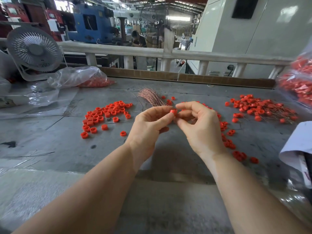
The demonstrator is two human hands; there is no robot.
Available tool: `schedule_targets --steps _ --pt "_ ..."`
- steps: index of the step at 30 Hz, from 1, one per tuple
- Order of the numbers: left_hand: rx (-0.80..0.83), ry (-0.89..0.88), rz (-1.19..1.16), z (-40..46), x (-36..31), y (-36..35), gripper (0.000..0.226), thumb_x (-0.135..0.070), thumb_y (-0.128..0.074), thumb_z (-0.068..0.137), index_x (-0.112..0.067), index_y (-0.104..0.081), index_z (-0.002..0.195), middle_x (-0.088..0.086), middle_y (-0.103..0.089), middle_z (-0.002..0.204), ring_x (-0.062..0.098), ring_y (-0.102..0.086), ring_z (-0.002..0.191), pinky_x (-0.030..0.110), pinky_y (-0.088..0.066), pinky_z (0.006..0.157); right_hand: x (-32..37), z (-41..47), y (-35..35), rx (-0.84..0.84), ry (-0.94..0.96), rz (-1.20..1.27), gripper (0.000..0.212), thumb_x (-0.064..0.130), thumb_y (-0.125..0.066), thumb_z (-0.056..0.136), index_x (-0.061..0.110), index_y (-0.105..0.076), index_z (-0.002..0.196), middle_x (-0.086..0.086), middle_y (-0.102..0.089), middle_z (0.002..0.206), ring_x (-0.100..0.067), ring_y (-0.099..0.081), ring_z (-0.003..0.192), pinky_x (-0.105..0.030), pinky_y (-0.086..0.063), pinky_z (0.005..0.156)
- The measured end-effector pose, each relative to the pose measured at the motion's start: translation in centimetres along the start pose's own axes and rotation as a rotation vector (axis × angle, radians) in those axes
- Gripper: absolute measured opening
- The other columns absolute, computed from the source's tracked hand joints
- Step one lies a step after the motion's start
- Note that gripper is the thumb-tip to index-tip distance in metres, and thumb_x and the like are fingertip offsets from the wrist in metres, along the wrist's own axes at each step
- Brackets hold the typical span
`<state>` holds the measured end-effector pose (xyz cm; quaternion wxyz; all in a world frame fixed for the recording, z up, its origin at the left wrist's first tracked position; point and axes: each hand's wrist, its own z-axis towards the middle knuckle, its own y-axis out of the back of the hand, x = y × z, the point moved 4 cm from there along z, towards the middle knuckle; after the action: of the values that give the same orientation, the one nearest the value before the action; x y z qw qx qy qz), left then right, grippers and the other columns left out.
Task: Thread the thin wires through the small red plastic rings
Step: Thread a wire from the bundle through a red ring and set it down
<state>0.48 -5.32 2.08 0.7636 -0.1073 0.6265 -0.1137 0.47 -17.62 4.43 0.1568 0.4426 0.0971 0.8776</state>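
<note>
Forearms cut off at 6 o'clock | left hand (pixel 148 125) pinches red ring (pixel 173 113) at centre | right hand (pixel 199 125) fingers curled beside it, seemingly pinching a wire, barely visible | wire bundle (pixel 150 97) at 12 o'clock, partly hidden

Grey table (pixel 50 141) — loose red rings (pixel 104 115), wire bundle (pixel 150 97), plastic bags (pixel 76 76).

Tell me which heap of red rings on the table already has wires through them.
The heap at far right: thin wires stick out among its rings. The left heap is bare rings, and the ring pinched by the left hand is off the table.
</note>
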Motion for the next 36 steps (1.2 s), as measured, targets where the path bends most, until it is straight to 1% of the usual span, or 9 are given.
schedule_targets --steps 3,7,11,15,17,20,24,33,36 --pt "0.026 0.039 -0.07 -0.02 0.05 -0.18 0.017 0.0 -0.057 0.085 -0.015 -0.066 0.088 -0.008 -0.071 0.072 0.001 -0.062 0.065 0.014 -0.046 0.06 0.07 0.01 0.23 -0.045 0.022 -0.034 0.029 -0.003 -0.073 0.074 0.02 -0.065 0.089 0.008 -0.063 0.069 0.002 -0.056 0.064 -0.003 -0.037 0.059" --pt "0.054 0.101 -0.172 0.01 -0.05 -0.32 0.019 0.005 -0.053 0.086 -0.009 -0.064 0.089 -0.003 -0.07 0.07 0.004 -0.062 0.062 0.015 -0.05 0.061 0.16 0.04 0.31 -0.073 0.047 -0.077 0.029 -0.004 -0.072 0.072 0.018 -0.066 0.09 0.013 -0.059 0.067 0.005 -0.055 0.065 -0.003 -0.037 0.061" --pt "0.042 0.155 -0.238 -0.11 0.03 -0.39 0.009 -0.004 -0.055 0.087 -0.007 -0.063 0.086 0.001 -0.066 0.065 0.007 -0.058 0.056 0.017 -0.052 0.059 0.35 -0.03 0.31 -0.09 0.104 -0.137 0.026 -0.007 -0.07 0.073 0.013 -0.068 0.09 0.022 -0.056 0.068 0.01 -0.056 0.067 -0.003 -0.039 0.064" --pt "0.031 0.15 -0.266 -0.03 0.16 -0.22 0.016 0.006 -0.051 0.086 -0.004 -0.063 0.082 0.003 -0.067 0.064 0.007 -0.06 0.055 0.017 -0.053 0.062 0.52 -0.1 0.35 -0.112 0.147 -0.163 0.026 -0.006 -0.071 0.072 0.012 -0.069 0.09 0.013 -0.06 0.07 -0.003 -0.058 0.07 -0.005 -0.042 0.067" --pt "0.035 0.15 -0.285 -0.01 0.14 -0.18 0.019 0.01 -0.052 0.084 -0.004 -0.064 0.083 0.004 -0.068 0.066 0.009 -0.063 0.058 0.017 -0.055 0.064 0.49 -0.08 0.4 -0.11 0.138 -0.144 0.027 -0.006 -0.07 0.072 0.013 -0.068 0.09 0.01 -0.061 0.071 -0.005 -0.059 0.071 -0.006 -0.042 0.067" --pt "0.034 0.131 -0.301 0.05 0.07 -0.13 0.023 0.013 -0.054 0.08 -0.006 -0.064 0.088 0.004 -0.07 0.07 0.01 -0.067 0.064 0.019 -0.056 0.065 0.48 -0.04 0.42 -0.096 0.118 -0.107 0.03 -0.007 -0.07 0.072 0.017 -0.066 0.089 0.012 -0.062 0.071 -0.003 -0.06 0.072 -0.005 -0.041 0.067" --pt "0.028 0.109 -0.319 0.14 0.12 0.05 0.03 0.018 -0.049 0.081 -0.007 -0.062 0.091 0.003 -0.072 0.074 0.009 -0.069 0.07 0.02 -0.056 0.067 0.61 -0.13 0.36 -0.082 0.11 -0.08 0.036 -0.008 -0.071 0.072 0.024 -0.062 0.086 0.011 -0.062 0.07 -0.003 -0.059 0.071 -0.004 -0.04 0.066" --pt "0.036 0.099 -0.306 0.09 -0.02 -0.09 0.028 0.017 -0.05 0.081 -0.006 -0.063 0.09 0.003 -0.072 0.073 0.009 -0.069 0.069 0.02 -0.056 0.07 0.57 -0.14 0.39 -0.079 0.107 -0.079 0.036 -0.007 -0.071 0.072 0.025 -0.061 0.085 0.014 -0.06 0.068 -0.001 -0.058 0.069 -0.003 -0.039 0.064" --pt "0.035 0.118 -0.291 0.14 -0.07 -0.14 0.023 0.01 -0.057 0.074 -0.006 -0.065 0.088 0.004 -0.07 0.072 0.01 -0.067 0.066 0.02 -0.055 0.068 0.45 -0.12 0.36 -0.074 0.105 -0.091 0.036 -0.008 -0.069 0.073 0.025 -0.061 0.084 0.013 -0.061 0.068 -0.002 -0.058 0.069 -0.004 -0.039 0.064"
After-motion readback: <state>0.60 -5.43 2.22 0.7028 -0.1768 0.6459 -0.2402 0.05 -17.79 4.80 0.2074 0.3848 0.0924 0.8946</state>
